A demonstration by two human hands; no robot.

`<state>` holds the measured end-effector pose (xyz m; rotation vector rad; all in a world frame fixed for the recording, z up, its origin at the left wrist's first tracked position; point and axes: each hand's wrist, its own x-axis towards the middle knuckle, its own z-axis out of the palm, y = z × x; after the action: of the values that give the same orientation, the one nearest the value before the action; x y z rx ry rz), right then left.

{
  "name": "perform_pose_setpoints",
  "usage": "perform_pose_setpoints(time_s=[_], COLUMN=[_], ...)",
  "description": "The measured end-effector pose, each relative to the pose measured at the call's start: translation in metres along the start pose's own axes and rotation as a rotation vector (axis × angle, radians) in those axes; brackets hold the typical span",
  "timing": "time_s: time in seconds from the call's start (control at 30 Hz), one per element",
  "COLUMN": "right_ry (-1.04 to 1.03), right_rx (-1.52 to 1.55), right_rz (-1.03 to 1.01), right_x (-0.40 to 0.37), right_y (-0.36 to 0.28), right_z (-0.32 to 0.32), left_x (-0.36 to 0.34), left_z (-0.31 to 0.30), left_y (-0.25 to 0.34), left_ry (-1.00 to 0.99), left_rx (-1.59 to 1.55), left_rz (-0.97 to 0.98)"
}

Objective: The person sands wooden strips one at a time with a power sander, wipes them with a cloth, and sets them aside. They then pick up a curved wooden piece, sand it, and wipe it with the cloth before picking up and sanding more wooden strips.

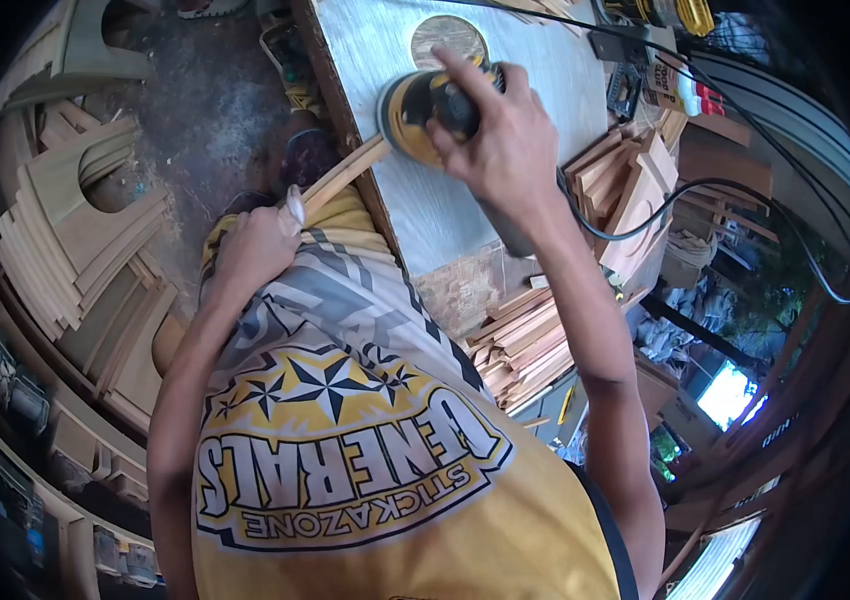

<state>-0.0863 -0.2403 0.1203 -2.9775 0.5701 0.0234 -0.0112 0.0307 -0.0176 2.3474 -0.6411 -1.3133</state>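
Note:
My right hand (510, 140) grips a yellow and black power sander (407, 115) from above, with one finger stretched out over its top. In my left hand (257, 245) is a narrow wooden strip (345, 178), held near my lap. Something whitish (295, 205) wraps or covers a fingertip of that hand; I cannot make out what it is. The strip slants up across the edge of the pale-topped workbench (430, 215), and its far end meets the sander's rim. Whether the pad presses on the strip is hidden.
Stacked wooden pieces (520, 350) lie right of my lap, and more boards (625, 185) sit beyond my right wrist. A black cable (685, 190) curves off to the right. Curved cut panels (75, 230) lean at the left. A round disc (448, 42) is on the bench.

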Motion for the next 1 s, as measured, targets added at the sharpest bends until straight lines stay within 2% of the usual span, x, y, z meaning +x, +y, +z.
perform_pose_setpoints(time_s=[0.1,0.17,0.3,0.4,0.5,0.57,0.6,0.7,0.83,0.9,0.97,1.0], right_ry=[-0.027,0.058,0.136,0.163,0.101,0.031,-0.072,-0.092,0.019,-0.008,0.073,0.040], right_rx=[-0.036,-0.036,-0.107,-0.072,-0.013,-0.023,-0.042,-0.022,0.084,0.047,0.000,0.001], right_rz=[0.133,0.150,0.195,0.227,0.259,0.272,0.363,0.349,0.030,0.087,0.139,0.215], right_x=[0.019,0.023,0.013,-0.002,-0.013,-0.018,-0.017,-0.024,-0.045,-0.045,-0.048,-0.050], right_y=[0.028,0.063,0.090,0.087,0.077,0.081,0.068,0.039,-0.017,-0.017,0.009,0.025], right_z=[-0.002,-0.001,-0.022,-0.034,-0.040,-0.020,-0.017,-0.008,0.006,0.007,0.007,0.005], left_x=[-0.002,-0.002,0.001,0.017,0.016,0.019,0.019,0.020,0.014,0.011,0.013,0.014], left_z=[-0.006,-0.010,-0.010,0.009,-0.003,-0.002,-0.003,-0.007,-0.013,-0.009,-0.013,-0.016], left_y=[0.002,0.008,0.013,0.006,0.036,0.044,0.047,0.057,0.060,0.053,0.055,0.055], left_ry=[0.002,0.022,-0.008,-0.041,-0.041,-0.098,-0.099,-0.130,-0.116,-0.098,-0.123,-0.144], left_rx=[0.016,0.039,0.001,0.142,0.149,0.177,0.172,0.194,0.228,0.237,0.226,0.218], left_rz=[0.052,0.094,0.034,0.152,0.137,0.104,0.103,0.080,0.094,0.089,0.073,0.068])
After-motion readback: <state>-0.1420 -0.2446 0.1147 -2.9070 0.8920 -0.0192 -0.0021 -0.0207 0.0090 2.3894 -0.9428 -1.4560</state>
